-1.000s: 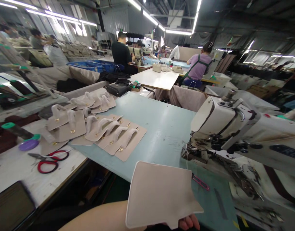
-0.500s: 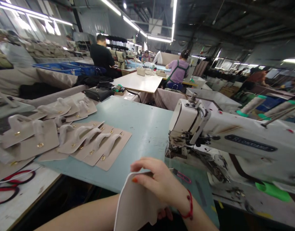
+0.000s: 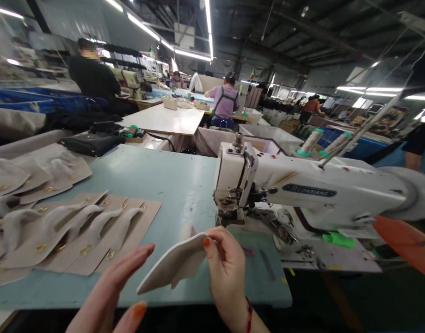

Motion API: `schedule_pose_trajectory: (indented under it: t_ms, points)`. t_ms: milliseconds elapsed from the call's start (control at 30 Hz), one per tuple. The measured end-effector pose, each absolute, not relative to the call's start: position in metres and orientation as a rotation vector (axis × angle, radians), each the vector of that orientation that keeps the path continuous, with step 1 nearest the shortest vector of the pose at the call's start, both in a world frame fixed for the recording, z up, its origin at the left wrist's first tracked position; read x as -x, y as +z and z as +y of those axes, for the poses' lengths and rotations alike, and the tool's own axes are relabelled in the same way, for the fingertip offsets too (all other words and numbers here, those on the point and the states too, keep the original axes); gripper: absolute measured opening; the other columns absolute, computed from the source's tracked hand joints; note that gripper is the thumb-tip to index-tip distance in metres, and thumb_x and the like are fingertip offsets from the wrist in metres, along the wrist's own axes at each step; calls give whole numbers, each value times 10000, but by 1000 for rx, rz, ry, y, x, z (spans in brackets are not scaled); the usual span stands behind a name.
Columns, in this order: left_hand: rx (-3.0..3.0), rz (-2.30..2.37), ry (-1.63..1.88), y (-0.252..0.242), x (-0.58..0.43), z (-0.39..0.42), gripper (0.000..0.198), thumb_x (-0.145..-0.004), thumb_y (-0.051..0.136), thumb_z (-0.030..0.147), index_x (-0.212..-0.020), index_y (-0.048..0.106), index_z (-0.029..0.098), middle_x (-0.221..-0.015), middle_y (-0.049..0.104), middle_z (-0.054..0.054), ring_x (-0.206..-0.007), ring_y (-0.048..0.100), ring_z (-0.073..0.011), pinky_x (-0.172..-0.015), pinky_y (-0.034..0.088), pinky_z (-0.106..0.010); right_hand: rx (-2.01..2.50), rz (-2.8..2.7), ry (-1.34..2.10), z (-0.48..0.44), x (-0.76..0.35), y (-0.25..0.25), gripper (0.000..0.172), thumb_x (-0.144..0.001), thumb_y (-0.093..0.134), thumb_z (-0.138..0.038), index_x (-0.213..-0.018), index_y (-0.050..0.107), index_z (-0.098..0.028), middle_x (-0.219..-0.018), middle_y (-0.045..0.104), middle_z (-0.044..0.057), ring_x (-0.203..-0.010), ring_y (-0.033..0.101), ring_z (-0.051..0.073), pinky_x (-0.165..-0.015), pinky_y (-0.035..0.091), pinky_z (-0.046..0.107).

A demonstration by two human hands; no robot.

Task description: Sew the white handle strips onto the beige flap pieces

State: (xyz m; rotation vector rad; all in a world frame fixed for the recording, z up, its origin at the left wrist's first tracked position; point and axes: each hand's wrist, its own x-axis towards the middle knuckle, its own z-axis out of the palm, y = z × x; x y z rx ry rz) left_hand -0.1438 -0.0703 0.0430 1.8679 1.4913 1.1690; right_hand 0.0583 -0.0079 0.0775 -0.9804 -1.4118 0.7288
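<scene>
A beige panel with a pale edge (image 3: 175,263) is pinched at its right corner by my right hand (image 3: 226,268), which wears a red bracelet. It is held tilted above the front of the blue-green table (image 3: 184,185). My left hand (image 3: 115,286) is open, thumb and fingers apart, left of the panel and not touching it. Just beyond my right hand stands a white sewing machine (image 3: 274,180); its needle area faces the table. On the left lie overlapping beige panels (image 3: 97,236) with pale-wrapped handles and gold-coloured fittings.
Pink-handled snips (image 3: 247,251) lie near the machine, partly behind my right hand. A black bag (image 3: 92,142) sits at the table's back left. Thread cones (image 3: 311,141) stand behind the machine. Farther off, people work at other tables, one in a purple shirt (image 3: 223,101).
My left hand has come off the panel and moved left, opening. My right hand now holds the panel by its corner, raised and turned flatter. The view has swung right.
</scene>
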Motion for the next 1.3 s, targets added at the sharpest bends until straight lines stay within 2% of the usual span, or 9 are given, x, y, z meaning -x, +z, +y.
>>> schedule_pose_trajectory:
  t_ms: [67,133,300,633,867,1000,1100,1200,1300]
  points:
    - [-2031,1595,1266,68,127,-62,583,-860,570,390,-1407,376,448,-1453,468,-35,-1315,454,-354,-1071,396,-605,981,-1408,685,-9,-56,77,148,-947,546,-222,-837,634,-178,-782,611,18,-721,579,129,-649,451,212]
    - [-2235,1546,1263,86,109,-44,554,-842,631,370,-1364,448,400,-1326,581,-57,-1187,555,-327,-992,466,-523,984,-1387,664,-10,-57,75,153,-948,541,-223,-839,637,-174,-786,615,24,-733,585,135,-660,459,221]
    - [-2304,1257,936,100,94,9,140,-937,532,354,-992,649,299,-938,706,2,-851,650,-178,-737,507,-270,1062,-1428,707,-13,-77,69,141,-954,529,-238,-935,655,-178,-913,663,51,-861,633,164,-784,502,261]
    - [-2184,1249,909,93,114,18,183,-953,501,335,-1057,644,289,-979,704,16,-885,639,-151,-766,464,-212,1557,-1840,378,6,-179,-39,233,-911,531,-186,-1107,655,-157,-1115,658,110,-1050,610,252,-946,481,408]
    - [-2037,1237,909,93,118,15,196,-950,517,312,-1101,640,298,-991,710,38,-825,648,-101,-732,497,-158,1700,-2008,185,19,-190,-89,242,-944,477,-219,-1035,698,-181,-1003,645,104,-928,574,267,-821,450,402]
    - [-2050,1244,947,93,115,5,196,-921,562,290,-1096,651,304,-1118,706,13,-946,668,-124,-767,527,-150,1675,-1927,281,24,-192,-87,268,-961,432,-233,-917,689,-173,-929,659,95,-901,587,250,-831,451,381]
    - [-2070,1245,987,90,102,-8,236,-913,564,246,-1128,626,321,-1197,684,14,-1034,660,-135,-819,536,-158,1700,-1780,357,9,-187,-70,352,-1009,315,-251,-911,637,-149,-845,659,94,-803,620,213,-764,490,332]
    - [-2147,1184,979,85,77,-22,358,-896,550,189,-1229,548,320,-1274,640,-7,-896,680,-109,-778,556,-167,1625,-1416,660,-27,-169,-33,377,-1045,256,-347,-997,572,-146,-761,633,54,-584,554,146,-597,482,258]
    - [-2238,1082,930,78,46,-33,487,-863,542,152,-1322,460,292,-1136,679,-17,-719,646,-84,-657,547,-150,1353,-1088,1016,-67,-146,8,387,-1010,363,-492,-1118,551,-171,-952,637,66,-523,435,90,-505,400,217]
